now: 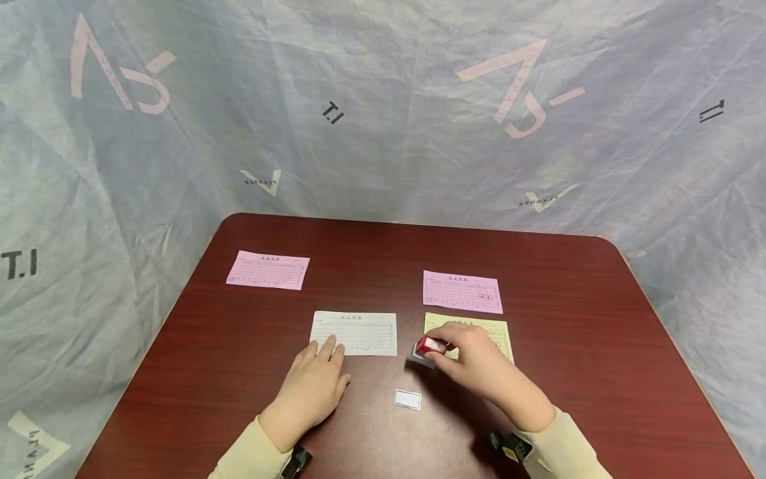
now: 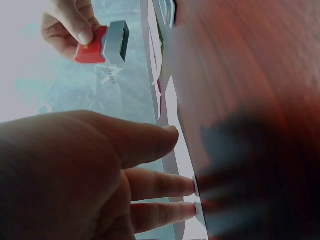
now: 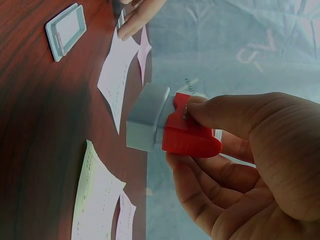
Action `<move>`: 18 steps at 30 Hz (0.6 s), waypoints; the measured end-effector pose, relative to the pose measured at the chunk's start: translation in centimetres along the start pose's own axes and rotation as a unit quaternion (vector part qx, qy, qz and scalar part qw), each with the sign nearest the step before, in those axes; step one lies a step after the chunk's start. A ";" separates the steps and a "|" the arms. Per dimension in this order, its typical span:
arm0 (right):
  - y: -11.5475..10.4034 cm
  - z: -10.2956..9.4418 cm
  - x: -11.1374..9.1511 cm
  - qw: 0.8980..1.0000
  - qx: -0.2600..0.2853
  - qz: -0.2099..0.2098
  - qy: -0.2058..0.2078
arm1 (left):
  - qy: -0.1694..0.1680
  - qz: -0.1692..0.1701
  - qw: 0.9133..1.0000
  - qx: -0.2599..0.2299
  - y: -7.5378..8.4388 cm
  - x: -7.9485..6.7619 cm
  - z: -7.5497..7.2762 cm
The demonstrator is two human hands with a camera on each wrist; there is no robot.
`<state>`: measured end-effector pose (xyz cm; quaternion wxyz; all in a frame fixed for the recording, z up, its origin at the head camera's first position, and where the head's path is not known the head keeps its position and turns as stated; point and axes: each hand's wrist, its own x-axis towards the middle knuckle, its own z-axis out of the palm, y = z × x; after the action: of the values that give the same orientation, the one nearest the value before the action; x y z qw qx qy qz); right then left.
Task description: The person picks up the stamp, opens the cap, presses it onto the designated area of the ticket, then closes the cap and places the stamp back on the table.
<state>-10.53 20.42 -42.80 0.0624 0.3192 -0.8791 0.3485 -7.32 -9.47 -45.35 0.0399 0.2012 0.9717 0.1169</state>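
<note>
My right hand (image 1: 473,352) pinches a self-inking stamp (image 3: 187,127) by its red top between thumb and fingers. Its grey base (image 3: 146,117) points down, held above the table close to the yellow form (image 1: 501,336). Fingertips of my left hand (image 1: 314,386) press on the lower left edge of the white form (image 1: 365,331), fingers fairly straight. In the left wrist view, two of those fingertips (image 2: 187,186) touch the paper. A small grey rectangular stamp cap (image 1: 407,399) lies on the table between the hands, its hollow side facing up.
One pink form (image 1: 269,271) lies at the far left. Another pink form (image 1: 461,291), with a red stamped mark at its right side, lies just beyond the yellow one. The dark red table (image 1: 359,266) ends at a printed grey fabric curtain (image 1: 395,133).
</note>
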 end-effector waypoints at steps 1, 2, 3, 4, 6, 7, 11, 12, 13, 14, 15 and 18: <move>0.0 0.0 0.1 1.000 0.001 -0.001 -0.002 | -0.002 0.000 1.000 -0.003 0.1 0.0 0.0; -0.1 0.1 0.2 1.000 0.001 -0.004 -0.003 | -0.005 0.001 1.000 -0.004 0.2 0.0 0.0; -0.1 0.1 0.3 1.000 0.000 -0.005 -0.004 | -0.007 0.001 1.000 -0.005 0.3 0.0 0.0; -0.2 0.2 0.4 1.000 -0.001 -0.006 -0.005 | -0.011 0.000 1.000 -0.007 0.5 0.0 0.0; -0.3 0.3 0.6 1.000 -0.005 -0.006 -0.006 | -0.015 0.000 1.000 -0.007 0.7 0.0 0.0; -0.3 0.3 0.7 1.000 -0.009 -0.007 -0.008 | -0.015 -0.001 1.000 -0.007 0.8 0.0 0.0; -0.5 0.6 1.1 1.000 -0.019 -0.009 -0.011 | -0.012 0.000 1.000 -0.002 1.0 -0.1 0.2; -0.5 0.7 1.2 1.000 -0.020 -0.009 -0.013 | -0.012 0.001 1.000 0.000 1.0 -0.1 0.3; -0.5 0.8 1.3 1.000 -0.020 -0.010 -0.014 | -0.010 0.003 1.000 0.002 1.1 -0.1 0.3; -0.6 0.9 1.4 1.000 -0.020 -0.009 -0.016 | -0.010 0.005 1.000 0.003 1.1 -0.1 0.4; -0.6 0.9 1.4 1.000 -0.020 -0.007 -0.018 | -0.009 0.007 1.000 0.004 1.2 -0.1 0.4; -0.7 1.1 1.6 0.999 -0.022 -0.005 -0.023 | -0.005 0.011 1.000 0.006 1.4 -0.3 0.4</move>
<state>-11.24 18.45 -42.72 0.0509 0.3298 -0.8863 0.3211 -6.49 -8.25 -45.38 0.0427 0.2126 0.9700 0.1103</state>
